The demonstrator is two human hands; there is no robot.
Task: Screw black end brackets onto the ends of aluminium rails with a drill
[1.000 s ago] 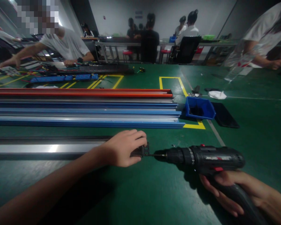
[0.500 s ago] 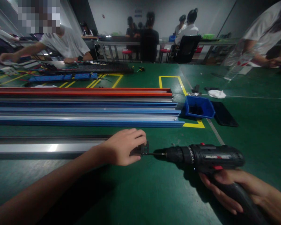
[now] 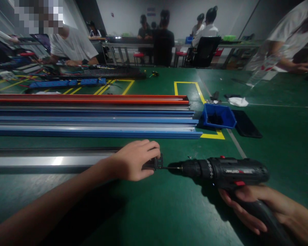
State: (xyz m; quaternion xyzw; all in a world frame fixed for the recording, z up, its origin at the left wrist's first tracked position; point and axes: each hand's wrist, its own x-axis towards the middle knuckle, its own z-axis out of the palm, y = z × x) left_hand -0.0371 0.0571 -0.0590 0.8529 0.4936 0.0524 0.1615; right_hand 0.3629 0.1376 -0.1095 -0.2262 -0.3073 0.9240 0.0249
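Observation:
My left hand (image 3: pixel 137 160) is closed over the right end of a long grey metal profile (image 3: pixel 41 160) lying on the green table. A black end piece (image 3: pixel 159 161) sticks out past its fingers. My right hand (image 3: pixel 254 201) grips a black cordless drill (image 3: pixel 236 171) by its handle. The drill lies level and points left, and its long thin bit (image 3: pixel 170 167) meets the end piece near its lower edge. Whether the tip sits in a screw is too small to tell. A tiny screw-like piece (image 3: pixel 189 157) lies just behind the chuck.
Behind the grey profile lie blue profiles (image 3: pixel 92 133) and an orange one (image 3: pixel 92 99). A blue bin (image 3: pixel 218 116) with dark parts stands at their right ends, beside a black phone-like slab (image 3: pixel 247 123). A clear bottle (image 3: pixel 263 70) and co-workers are farther back.
My hands, the drill and the profile hold almost the same position. Across the table, the co-worker at the left has drawn an outstretched arm in towards the body.

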